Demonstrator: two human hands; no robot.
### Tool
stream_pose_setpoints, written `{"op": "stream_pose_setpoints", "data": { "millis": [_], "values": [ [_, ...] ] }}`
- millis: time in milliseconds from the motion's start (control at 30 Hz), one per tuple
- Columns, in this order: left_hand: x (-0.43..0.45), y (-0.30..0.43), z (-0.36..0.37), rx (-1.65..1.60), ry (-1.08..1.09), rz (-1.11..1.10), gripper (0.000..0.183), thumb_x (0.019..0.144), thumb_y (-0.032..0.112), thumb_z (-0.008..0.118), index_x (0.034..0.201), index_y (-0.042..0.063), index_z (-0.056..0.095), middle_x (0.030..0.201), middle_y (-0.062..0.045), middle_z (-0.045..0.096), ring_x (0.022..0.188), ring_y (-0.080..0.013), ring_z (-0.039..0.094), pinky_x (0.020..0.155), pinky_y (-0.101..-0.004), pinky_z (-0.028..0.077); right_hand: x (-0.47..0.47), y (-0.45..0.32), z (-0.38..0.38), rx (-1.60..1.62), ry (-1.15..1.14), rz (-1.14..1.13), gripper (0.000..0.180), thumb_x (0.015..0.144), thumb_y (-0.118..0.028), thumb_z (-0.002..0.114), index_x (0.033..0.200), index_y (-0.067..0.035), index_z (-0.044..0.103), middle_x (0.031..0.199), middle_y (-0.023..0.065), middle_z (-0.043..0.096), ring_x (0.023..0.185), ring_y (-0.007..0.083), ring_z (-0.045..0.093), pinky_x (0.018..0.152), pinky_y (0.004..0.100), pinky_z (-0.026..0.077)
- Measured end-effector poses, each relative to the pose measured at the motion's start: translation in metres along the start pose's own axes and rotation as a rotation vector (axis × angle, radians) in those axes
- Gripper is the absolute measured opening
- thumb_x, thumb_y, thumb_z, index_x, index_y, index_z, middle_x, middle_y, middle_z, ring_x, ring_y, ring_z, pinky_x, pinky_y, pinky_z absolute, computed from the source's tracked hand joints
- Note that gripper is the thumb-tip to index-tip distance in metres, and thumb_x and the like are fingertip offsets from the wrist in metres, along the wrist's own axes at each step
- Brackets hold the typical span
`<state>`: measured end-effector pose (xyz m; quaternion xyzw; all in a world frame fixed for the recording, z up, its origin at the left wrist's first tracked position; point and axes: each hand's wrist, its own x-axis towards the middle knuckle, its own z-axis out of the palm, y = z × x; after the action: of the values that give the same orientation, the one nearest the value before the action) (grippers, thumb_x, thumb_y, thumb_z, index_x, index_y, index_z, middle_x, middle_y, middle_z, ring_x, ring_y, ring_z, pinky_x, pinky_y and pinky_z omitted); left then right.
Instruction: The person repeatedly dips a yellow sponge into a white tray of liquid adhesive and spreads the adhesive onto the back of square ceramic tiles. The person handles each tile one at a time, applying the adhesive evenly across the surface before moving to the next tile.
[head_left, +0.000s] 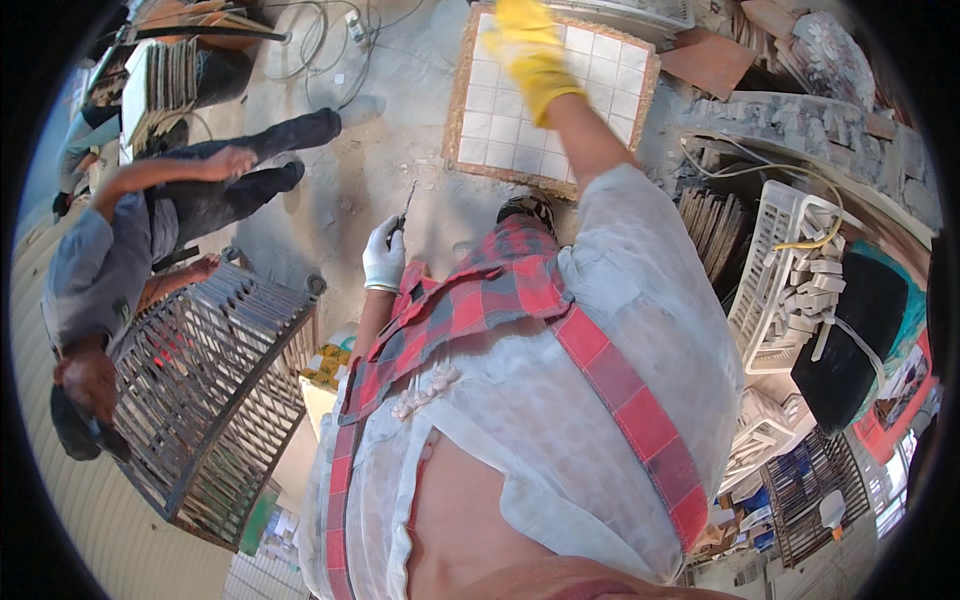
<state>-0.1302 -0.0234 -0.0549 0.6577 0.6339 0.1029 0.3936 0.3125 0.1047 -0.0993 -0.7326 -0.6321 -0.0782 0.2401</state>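
Note:
My left hand (384, 253), in a white knit glove, is closed around a thin pointed tool (409, 204) with a dark handle. Its slim tip points forward, above the dusty floor. My right hand (525, 52), in a yellow rubber glove, reaches over a panel of white square tiles (499, 131). Motion blur and the top edge of the picture obscure its fingers, so I cannot tell whether it touches the tiles or holds anything. A rough brown border (453, 120) runs around the tiles, which are set in a grid with thin joints. The panel lies in front of my feet.
To the left, a co-worker (105, 270) is beside a slatted metal rack (217, 375). Cables (319, 45) lie on the floor ahead. On the right are a white plastic crate (765, 277), small pale blocks (817, 281), a yellow hose (810, 241) and stacked thin slabs (709, 225).

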Motion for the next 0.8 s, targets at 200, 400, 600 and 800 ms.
{"op": "stream_pose_setpoints", "data": {
  "millis": [200, 400, 600, 800],
  "values": [
    [0.006, -0.005, -0.008, 0.119, -0.006, 0.191, 0.036, 0.099, 0.007, 0.06, 0.134, 0.004, 0.066, 0.109, -0.008, 0.075, 0.076, -0.01, 0.065, 0.072, -0.0267, 0.055, -0.086, -0.134, -0.004, 0.281, -0.133, -0.426, 0.057, 0.095, -0.038, 0.06, 0.138, -0.001, 0.059, 0.15, 0.0196, 0.054, 0.143, 0.0347, 0.046, 0.121, 0.0464, 0.032],
    [0.009, 0.005, -0.008, -0.049, -0.063, 0.012, 0.033, 0.099, 0.008, 0.06, 0.131, 0.003, 0.066, 0.102, -0.008, 0.076, 0.07, -0.0096, 0.065, 0.069, -0.0261, 0.055, -0.139, -0.021, -0.114, 0.219, -0.296, 0.044, 0.052, 0.089, -0.035, 0.064, 0.133, -0.007, 0.063, 0.139, 0.0152, 0.063, 0.133, 0.0344, 0.054, 0.12, 0.046, 0.034],
    [-0.002, 0.014, -0.008, -0.197, -0.08, -0.128, 0.04, 0.098, 0.012, 0.061, 0.138, 0.005, 0.063, 0.099, -0.008, 0.076, 0.068, -0.0093, 0.064, 0.067, -0.0264, 0.054, -0.082, 0.101, -0.106, -0.118, -0.132, 0.135, 0.061, 0.093, -0.035, 0.062, 0.145, -0.005, 0.052, 0.152, 0.0173, 0.052, 0.142, 0.0345, 0.045, 0.121, 0.0464, 0.03],
    [-0.017, 0.017, -0.013, -0.149, 0.005, -0.179, 0.031, 0.098, 0.017, 0.064, 0.126, 0.004, 0.071, 0.098, -0.008, 0.076, 0.076, -0.0126, 0.067, 0.073, -0.0286, 0.055, 0.011, 0.042, -0.019, -0.142, -0.233, -0.221, 0.063, 0.099, -0.04, 0.052, 0.151, -0.003, 0.047, 0.159, 0.016, 0.045, 0.148, 0.0339, 0.04, 0.124, 0.0474, 0.025]
  ]
}}
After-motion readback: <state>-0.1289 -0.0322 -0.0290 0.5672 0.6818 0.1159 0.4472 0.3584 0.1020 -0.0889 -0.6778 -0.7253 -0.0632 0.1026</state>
